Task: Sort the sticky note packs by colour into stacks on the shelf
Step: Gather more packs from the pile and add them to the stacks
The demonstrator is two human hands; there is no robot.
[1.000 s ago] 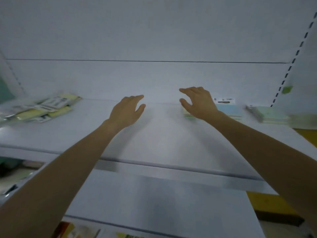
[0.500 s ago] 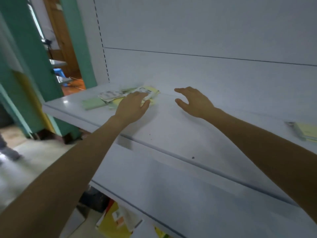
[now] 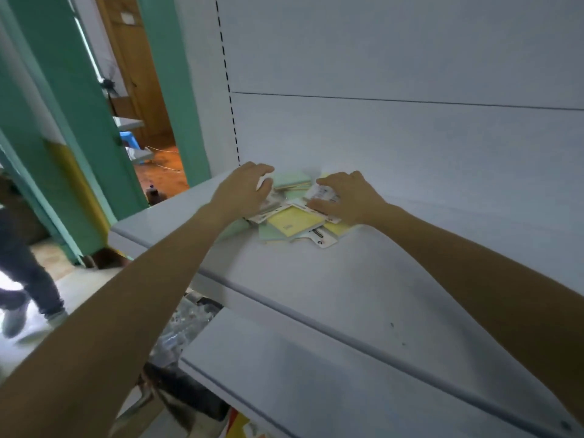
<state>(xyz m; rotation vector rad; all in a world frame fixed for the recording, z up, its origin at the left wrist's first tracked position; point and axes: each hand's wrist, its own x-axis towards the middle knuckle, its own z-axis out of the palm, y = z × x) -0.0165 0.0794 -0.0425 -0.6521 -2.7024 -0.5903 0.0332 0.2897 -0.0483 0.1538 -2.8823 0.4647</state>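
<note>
Big pale grey metal shelf [image 3: 316, 279] fills most of the view, white back panel [image 3: 395, 58] behind it, lower grey shelf board [image 3: 316, 384] below. Jumbled pile of wrapped square sticky note packs [image 3: 297, 213] sits at the shelf's far left end near the back panel, mixed pale green and pale yellow, not sorted. What changed: a second ago the view faced the shelf's right part with both hands hovering over bare surface and sorted-looking packs off to the right; half a second ago the left hand was reaching the pile; now both hands are down on it. Left hand [image 3: 245, 192] lies spread over the pile's left side, fingers curved, touching packs, no firm grip visible. Right hand [image 3: 350, 197] presses on the right side, fingertips on a white printed header card [image 3: 324, 192]; can't tell if it is pinching a pack or just resting. Meaning: probably a fresh pick from the unsorted pile is starting, sorting only partly done. Yellow pack [image 3: 294, 221] on top front, green pack [image 3: 292, 180] at back. Hard to make out: pack count, what is under the palms, printing on cards. Stacks to the right are out of frame. Blurred legs of a person [image 3: 25, 273] at the left edge, cut off.
</note>
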